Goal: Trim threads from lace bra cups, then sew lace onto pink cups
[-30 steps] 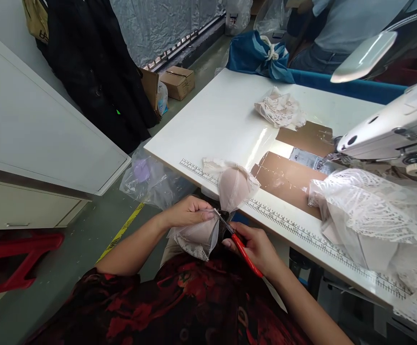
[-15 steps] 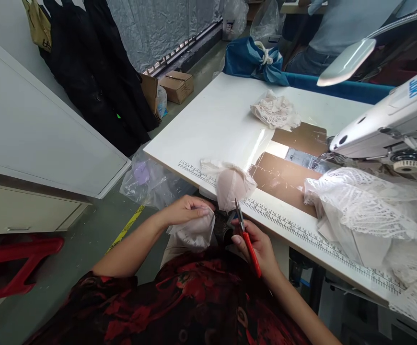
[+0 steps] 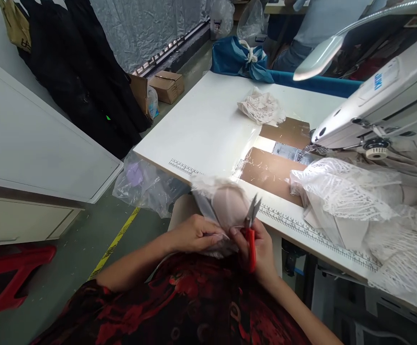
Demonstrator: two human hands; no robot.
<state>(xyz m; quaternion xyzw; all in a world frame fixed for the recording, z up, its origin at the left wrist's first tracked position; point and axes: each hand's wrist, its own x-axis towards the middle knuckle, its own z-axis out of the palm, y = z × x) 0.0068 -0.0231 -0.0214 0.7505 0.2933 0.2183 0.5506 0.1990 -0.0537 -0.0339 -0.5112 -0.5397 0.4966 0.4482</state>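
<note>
The cup piece (image 3: 228,205) looks seamed but unfinished. The person's left hand (image 3: 197,234) pinches its near edge; the right hand (image 3: 263,250) grips red snips (image 3: 250,247). Lace pieces (image 3: 352,189) lie untouched at right.

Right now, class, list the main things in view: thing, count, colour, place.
Sewing table: one, white, centre.
Lace-trimmed bra cup: one plainly visible, beige, near table edge.
Scissors: one pair, red-handled, lower centre.
Lace pile: one, white, table's right.
Crumpled lace piece: one, cream, table's far side.
JUKI sewing machine: one, white, right.
Lamp: one, white, above table.
Cloth bundle: one, blue, table's far corner.
Cardboard boxes: two, brown, floor, upper left.
Garments: several, black, hanging left.
Plastic bags: several, clear, floor.
Cabinet: at least one, white, left.
Stool: one, red, lower left.
Floor tape: one strip, yellow, left.
Co-worker: one, pale top, upper right.
Left hand: one, bare, at cup.
Right hand: one, bare, holding scissors.
</note>
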